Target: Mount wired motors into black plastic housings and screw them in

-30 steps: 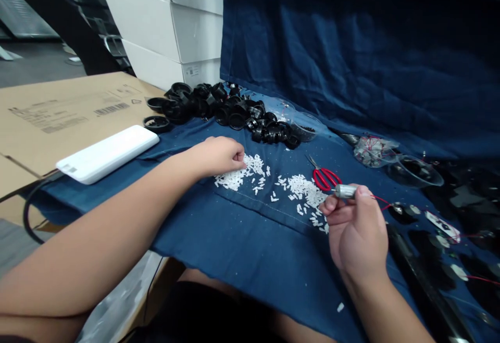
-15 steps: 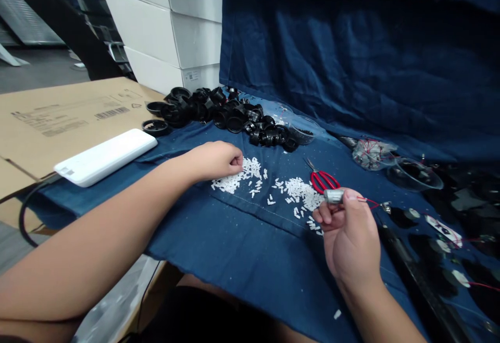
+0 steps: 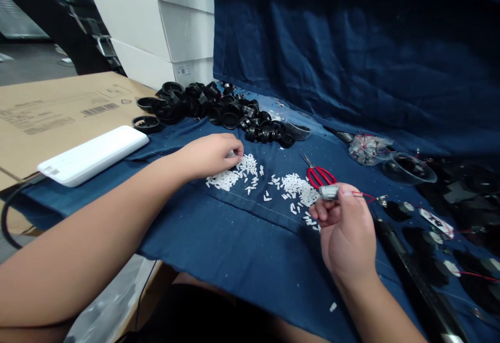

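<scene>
My left hand [image 3: 216, 153] is over the left heap of small white plastic pieces [image 3: 224, 180], thumb and index finger curled together at the heap's upper edge. Whatever may be between those fingertips is hidden. In my right hand [image 3: 347, 223], a small silver cylindrical motor [image 3: 328, 192] is pinched between thumb and fingers, lying roughly level. Red wires [image 3: 363, 194] run from it to the right, towards a small metal part [image 3: 382, 201]. Just beyond the motor lie red-handled scissors [image 3: 320, 176]. Another heap of white pieces [image 3: 295, 184] spreads to the left of the right hand.
Black round plastic housings [image 3: 230, 114] are piled at the back, beside clear bowls [image 3: 299, 127]. A white oblong device [image 3: 94, 155] with a cable lies at left near a cardboard box [image 3: 58, 103]. On the right are a black rod [image 3: 410, 275] and several wired parts.
The view has shifted slightly, moving the scene a little left and up. My left thumb and index finger have changed their curl at the heap. The right hand keeps its hold on the motor.
</scene>
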Demonstrator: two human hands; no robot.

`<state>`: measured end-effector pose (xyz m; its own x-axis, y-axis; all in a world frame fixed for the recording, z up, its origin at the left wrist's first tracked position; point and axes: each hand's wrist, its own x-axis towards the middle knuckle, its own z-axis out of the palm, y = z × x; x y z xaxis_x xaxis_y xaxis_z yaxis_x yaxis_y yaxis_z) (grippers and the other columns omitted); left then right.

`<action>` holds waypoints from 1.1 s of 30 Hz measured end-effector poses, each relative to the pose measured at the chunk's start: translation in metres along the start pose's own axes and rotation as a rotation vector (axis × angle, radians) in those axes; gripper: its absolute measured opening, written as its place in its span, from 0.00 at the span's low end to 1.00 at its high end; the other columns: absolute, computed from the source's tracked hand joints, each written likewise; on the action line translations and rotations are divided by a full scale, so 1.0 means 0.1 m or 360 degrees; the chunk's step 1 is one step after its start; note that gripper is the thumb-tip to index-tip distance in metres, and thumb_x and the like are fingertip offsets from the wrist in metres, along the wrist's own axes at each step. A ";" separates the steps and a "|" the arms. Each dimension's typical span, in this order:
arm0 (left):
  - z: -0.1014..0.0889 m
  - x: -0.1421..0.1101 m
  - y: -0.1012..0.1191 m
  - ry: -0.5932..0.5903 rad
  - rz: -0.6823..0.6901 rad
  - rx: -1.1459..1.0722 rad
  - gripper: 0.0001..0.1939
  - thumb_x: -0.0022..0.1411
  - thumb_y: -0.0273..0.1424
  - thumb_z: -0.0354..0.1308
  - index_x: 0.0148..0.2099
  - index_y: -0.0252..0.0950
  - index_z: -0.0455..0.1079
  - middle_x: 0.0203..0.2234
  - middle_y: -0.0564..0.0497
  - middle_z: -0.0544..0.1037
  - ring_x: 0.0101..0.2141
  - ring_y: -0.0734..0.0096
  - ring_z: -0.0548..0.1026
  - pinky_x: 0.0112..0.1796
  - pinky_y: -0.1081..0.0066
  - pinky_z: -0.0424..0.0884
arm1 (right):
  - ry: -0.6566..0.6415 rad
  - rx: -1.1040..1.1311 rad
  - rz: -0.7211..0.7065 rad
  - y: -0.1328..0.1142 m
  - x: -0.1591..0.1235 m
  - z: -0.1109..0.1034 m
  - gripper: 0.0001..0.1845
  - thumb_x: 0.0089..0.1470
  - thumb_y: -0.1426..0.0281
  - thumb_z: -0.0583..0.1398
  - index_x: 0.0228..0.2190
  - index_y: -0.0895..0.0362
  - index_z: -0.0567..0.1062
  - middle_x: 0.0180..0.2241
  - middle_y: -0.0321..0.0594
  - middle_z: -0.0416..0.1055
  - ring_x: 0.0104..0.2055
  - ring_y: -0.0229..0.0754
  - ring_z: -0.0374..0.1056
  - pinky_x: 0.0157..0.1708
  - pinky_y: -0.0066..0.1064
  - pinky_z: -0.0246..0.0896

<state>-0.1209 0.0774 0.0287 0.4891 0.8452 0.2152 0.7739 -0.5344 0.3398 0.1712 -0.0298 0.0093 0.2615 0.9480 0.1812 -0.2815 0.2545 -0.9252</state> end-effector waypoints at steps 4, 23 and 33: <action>0.05 -0.01 0.24 0.0050 0.0328 -0.0148 0.11 0.73 0.33 0.54 0.49 0.38 0.76 0.43 0.49 0.81 0.41 0.67 0.77 0.45 0.70 0.70 | 0.0006 -0.0008 0.0054 0.00 -0.01 0.01 0.15 0.65 0.58 0.66 0.34 0.55 0.71 0.23 0.29 0.60 0.23 0.34 0.59 0.26 0.28 0.63; 0.54 -0.14 0.66 -0.0312 0.0927 -0.0175 0.10 0.75 0.30 0.58 0.50 0.41 0.81 0.43 0.48 0.81 0.40 0.64 0.77 0.41 0.65 0.70 | -0.0392 -0.0415 0.0163 0.04 -0.18 0.04 0.10 0.66 0.61 0.66 0.40 0.55 0.76 0.25 0.31 0.66 0.22 0.33 0.62 0.24 0.28 0.71; 0.55 -0.17 0.65 -0.0293 0.0916 -0.0246 0.11 0.75 0.31 0.58 0.50 0.42 0.82 0.42 0.50 0.82 0.39 0.64 0.76 0.40 0.63 0.69 | -0.0432 -0.0581 0.0271 0.07 -0.15 0.01 0.11 0.65 0.61 0.66 0.40 0.55 0.74 0.24 0.29 0.65 0.19 0.33 0.62 0.18 0.29 0.71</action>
<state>-0.0572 0.0287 -0.0030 0.8825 0.4006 0.2464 0.3053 -0.8865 0.3476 0.1640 -0.0425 0.0006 -0.0243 0.9983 0.0528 0.0555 0.0540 -0.9970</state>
